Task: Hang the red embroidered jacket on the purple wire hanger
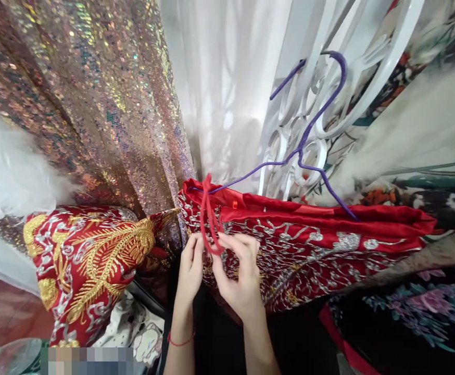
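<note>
A red garment with silver embroidery [313, 245] hangs on a purple hanger [309, 135], whose hook is caught on a white ornate grille [329, 94]. A thin red strap [209, 219] loops down from the garment's left end. My left hand [190, 268] and my right hand [237, 271] are raised side by side, both pinching the lower end of that strap. The fingers of each hand are closed around it. A red thread bracelet sits on my left wrist.
A sequined iridescent cloth [95, 99] hangs at the upper left beside a white sheer curtain [223, 78]. A red and gold embroidered garment [87, 265] lies at the lower left. Floral printed fabrics [418, 307] fill the right side.
</note>
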A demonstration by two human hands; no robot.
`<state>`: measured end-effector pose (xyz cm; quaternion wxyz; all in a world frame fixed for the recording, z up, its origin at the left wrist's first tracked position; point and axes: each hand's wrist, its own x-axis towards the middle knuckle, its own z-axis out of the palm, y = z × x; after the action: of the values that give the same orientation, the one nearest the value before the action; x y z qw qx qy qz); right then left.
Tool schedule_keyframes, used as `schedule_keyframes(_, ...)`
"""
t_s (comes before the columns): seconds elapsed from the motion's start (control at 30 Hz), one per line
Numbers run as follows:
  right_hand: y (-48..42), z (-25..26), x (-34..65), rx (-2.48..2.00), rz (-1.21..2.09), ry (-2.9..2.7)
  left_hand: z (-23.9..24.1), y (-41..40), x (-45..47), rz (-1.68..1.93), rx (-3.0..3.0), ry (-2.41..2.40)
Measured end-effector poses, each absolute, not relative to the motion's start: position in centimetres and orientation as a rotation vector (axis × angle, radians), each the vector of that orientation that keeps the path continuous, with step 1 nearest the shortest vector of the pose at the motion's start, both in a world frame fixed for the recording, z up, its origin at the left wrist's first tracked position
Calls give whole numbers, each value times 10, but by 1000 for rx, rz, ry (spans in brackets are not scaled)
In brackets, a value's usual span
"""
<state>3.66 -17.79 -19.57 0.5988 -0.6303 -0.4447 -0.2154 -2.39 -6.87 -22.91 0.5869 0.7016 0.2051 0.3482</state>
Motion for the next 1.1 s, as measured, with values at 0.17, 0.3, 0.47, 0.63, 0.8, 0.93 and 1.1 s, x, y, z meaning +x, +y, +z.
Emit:
schedule_keyframes(0.17, -215, -254, 47, -1233, -35, -868, -240, -82, -25, 693, 1327, 500)
schedule_keyframes(0.3, -240, -272, 72, -1181, 107, -914, -237, -93, -20, 694, 1393, 499)
schedule_keyframes(0.47, -250, -270, 77, -1117, 224, -1000, -234, -111, -14, 835, 1506, 494)
schedule_keyframes(0.63, -245, -271, 68, -1095, 263, -737, -241, -124, -5, 827, 1579, 469)
schedule_keyframes(0.8, -233, -276, 72, -1154, 299, -582, -244, -123, -5, 853, 1679, 461)
schedule_keyframes(0.93, -226, -274, 66, -1267, 377, -694, -246, -119, -10, 873, 1632, 460)
schedule_keyframes(1.1, -221, -267, 55, -1339, 297, -813, -248, -115, -15, 872, 1647, 468)
